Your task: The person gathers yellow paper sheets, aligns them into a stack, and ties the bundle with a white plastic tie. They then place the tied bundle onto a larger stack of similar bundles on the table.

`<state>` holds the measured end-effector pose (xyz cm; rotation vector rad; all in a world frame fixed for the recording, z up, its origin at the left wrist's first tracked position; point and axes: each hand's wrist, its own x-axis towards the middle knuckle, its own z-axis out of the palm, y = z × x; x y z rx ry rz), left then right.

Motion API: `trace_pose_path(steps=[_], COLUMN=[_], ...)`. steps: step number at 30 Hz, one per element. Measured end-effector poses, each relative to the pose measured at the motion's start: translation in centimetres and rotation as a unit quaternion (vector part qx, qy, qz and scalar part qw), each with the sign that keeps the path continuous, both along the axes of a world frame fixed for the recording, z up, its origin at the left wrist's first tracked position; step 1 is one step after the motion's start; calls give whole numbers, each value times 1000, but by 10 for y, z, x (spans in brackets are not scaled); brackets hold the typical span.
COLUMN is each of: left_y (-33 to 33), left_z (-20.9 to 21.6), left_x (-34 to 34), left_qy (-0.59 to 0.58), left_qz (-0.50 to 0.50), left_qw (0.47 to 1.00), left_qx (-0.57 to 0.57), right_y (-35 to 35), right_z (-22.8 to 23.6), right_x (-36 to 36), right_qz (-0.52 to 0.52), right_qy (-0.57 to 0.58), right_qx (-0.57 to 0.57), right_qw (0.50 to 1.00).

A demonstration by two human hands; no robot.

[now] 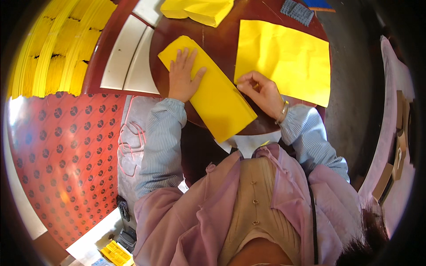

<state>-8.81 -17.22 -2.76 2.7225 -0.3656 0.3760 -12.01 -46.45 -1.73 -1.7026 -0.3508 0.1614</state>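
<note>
- Left hand (183, 77): spread flat on folded yellow paper (213, 93).
- Right hand (262, 94): curled near right edge; grip unclear.
- Risk: left hand slipping could skew layers.

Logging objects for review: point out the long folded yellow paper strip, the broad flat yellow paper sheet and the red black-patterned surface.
Long folded yellow paper strip (214, 92), head view: middle of upper face.
Broad flat yellow paper sheet (285, 61), head view: centre.
Red black-patterned surface (66, 157), head view: its middle.
</note>
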Motion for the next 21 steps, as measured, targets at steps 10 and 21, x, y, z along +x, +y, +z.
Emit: trace_pose_path(steps=[10,21], left_y=[1,-2], left_z=[-2,8], left_x=[3,7], left_qy=[41,69], left_qz=[12,-7], left_qw=[999,998], left_qx=[-8,-12], right_y=[-26,-31], right_z=[1,9], right_x=[-47,-46], right_qz=[7,33], right_qy=[21,-9], right_qx=[19,-88], right_qw=[1000,996])
